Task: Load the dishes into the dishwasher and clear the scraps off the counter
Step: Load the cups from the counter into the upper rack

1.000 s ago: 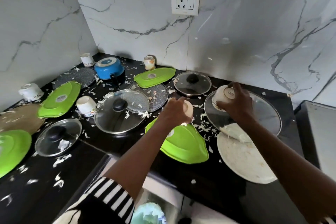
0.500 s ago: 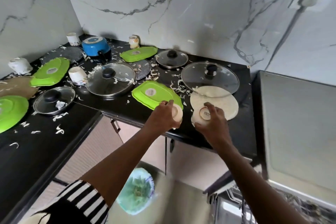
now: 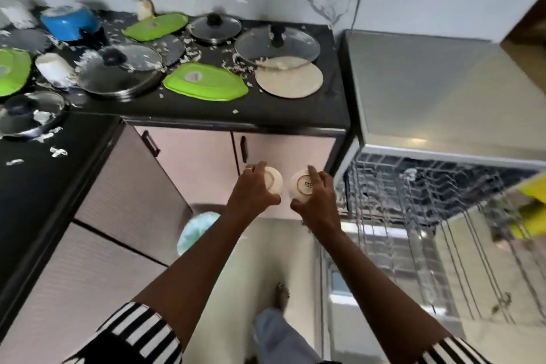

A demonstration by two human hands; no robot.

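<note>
Finds both hands loaded and clear of the tabletop (image 3: 192, 111), in the air before the cabinet doors (image 3: 192, 156) and just left of the open dishwasher rack (image 3: 413, 195). Holds one small white cup per hand, base turned up toward the camera: left cup (image 3: 274, 183) clasped in the left hand (image 3: 252, 189), right cup (image 3: 301, 185) clasped in the right hand (image 3: 319, 196), fingers (image 3: 312, 175) curled round the cup wall (no handle hooked, as far as can be told). Rates the chief hazard as a drop onto the floor (image 3: 280, 245): side grips on smooth glazed ware, possibly damp or greasy, with no support beneath. Notes the cups near each other and not touching; expects a chip from a knock if swung together toward the rack. Flags the rack wires as a second cause: likely to tip a cup set down carelessly between prongs, or to catch a knuckle with both hands entering at once. Cannot read the free slots for blur. Records white scraps (image 3: 56, 152) strewn over the tabletop among glass lids (image 3: 277, 44), green plates (image 3: 206, 86) and a beige plate (image 3: 289, 80); warns of brushing scraps onto the floor on reaching back. Marks a foot (image 3: 282, 294) below the cups as exposed to any breakage.
</note>
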